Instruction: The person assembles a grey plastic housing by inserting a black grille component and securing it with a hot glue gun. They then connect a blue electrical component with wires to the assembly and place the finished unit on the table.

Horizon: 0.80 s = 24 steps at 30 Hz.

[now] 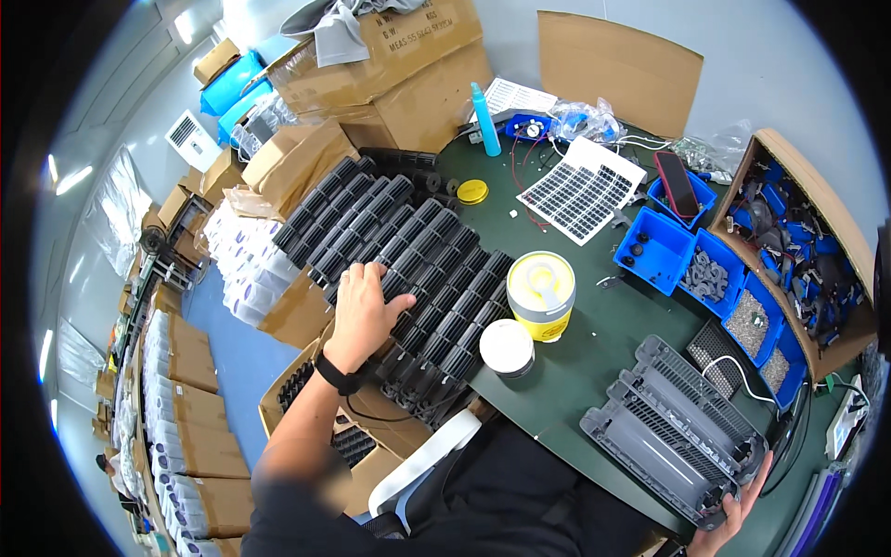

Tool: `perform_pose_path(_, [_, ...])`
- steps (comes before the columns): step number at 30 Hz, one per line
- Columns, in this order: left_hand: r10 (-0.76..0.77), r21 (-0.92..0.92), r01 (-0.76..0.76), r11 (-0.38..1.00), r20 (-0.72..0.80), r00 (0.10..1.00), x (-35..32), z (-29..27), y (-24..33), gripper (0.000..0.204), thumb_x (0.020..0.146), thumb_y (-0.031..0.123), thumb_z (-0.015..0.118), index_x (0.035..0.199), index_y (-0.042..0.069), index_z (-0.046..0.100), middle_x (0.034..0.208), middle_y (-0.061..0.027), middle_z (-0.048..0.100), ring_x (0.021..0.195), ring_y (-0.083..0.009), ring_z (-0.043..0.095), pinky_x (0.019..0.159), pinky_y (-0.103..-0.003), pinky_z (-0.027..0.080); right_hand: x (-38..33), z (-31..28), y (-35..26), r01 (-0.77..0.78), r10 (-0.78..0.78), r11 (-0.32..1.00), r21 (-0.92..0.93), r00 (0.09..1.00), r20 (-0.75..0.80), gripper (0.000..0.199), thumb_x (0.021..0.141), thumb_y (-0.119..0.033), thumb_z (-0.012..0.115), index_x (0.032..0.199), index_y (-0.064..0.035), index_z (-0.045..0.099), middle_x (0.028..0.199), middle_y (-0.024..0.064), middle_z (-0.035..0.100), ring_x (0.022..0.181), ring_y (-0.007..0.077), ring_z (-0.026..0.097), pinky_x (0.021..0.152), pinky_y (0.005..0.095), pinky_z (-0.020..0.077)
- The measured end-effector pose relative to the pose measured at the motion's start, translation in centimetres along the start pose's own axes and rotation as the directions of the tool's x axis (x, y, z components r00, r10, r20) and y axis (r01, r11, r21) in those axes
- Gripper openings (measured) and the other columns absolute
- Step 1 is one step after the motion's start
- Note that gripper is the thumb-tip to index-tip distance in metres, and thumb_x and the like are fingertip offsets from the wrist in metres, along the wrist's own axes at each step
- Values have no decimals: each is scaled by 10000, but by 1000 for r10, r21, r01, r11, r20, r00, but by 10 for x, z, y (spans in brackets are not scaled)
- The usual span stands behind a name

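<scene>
On the left part of the table lies a stack of black ribbed plastic rollers [436,278], in rows. My left hand [364,311], with a dark band on its wrist, rests on the rollers, thumb apart from the curled fingers; its fingertips are partly hidden. At the lower right, my right hand [735,515] grips the near end of a long grey plastic housing [673,432] with slotted walls and an open trough. Part of that hand is behind the housing. A yellow tub with a clear-topped lid [541,295] and a small white-lidded jar [507,348] stand between my hands.
Blue bins [654,251] of small parts line the right side, beside a cardboard box [803,251] of blue and black pieces. A printed sheet [583,190], a teal bottle [484,121] and wires lie farther back. Open cartons [376,473] stand below the table's left edge.
</scene>
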State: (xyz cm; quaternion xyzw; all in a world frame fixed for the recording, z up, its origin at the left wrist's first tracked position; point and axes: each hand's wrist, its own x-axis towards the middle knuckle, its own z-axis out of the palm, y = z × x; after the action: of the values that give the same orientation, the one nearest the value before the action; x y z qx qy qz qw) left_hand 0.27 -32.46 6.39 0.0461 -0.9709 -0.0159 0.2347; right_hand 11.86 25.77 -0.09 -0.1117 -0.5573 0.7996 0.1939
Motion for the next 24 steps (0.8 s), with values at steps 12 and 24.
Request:
perform_pose_path(12, [-258, -464, 363, 808, 275, 926, -5, -31, 54, 524, 997, 314, 757, 1289, -70, 552, 1026, -224, 687, 957, -309, 676, 859, -408, 534, -1, -1, 0, 19, -19, 998, -66, 1000, 3, 1080, 766, -285, 712, 1696, -36, 222, 1591, 203, 459, 1408, 334, 524, 1195, 438, 400])
perform_pose_path(24, [-208, -382, 368, 848, 399, 893, -57, 1, 95, 756, 779, 203, 929, 1297, -68, 449, 1074, -305, 684, 1009, -441, 702, 903, -482, 554, -1, -2, 2, 11, -11, 999, -42, 1000, 0, 1085, 756, -258, 715, 1699, -48, 222, 1575, 204, 471, 1397, 330, 532, 1187, 438, 415])
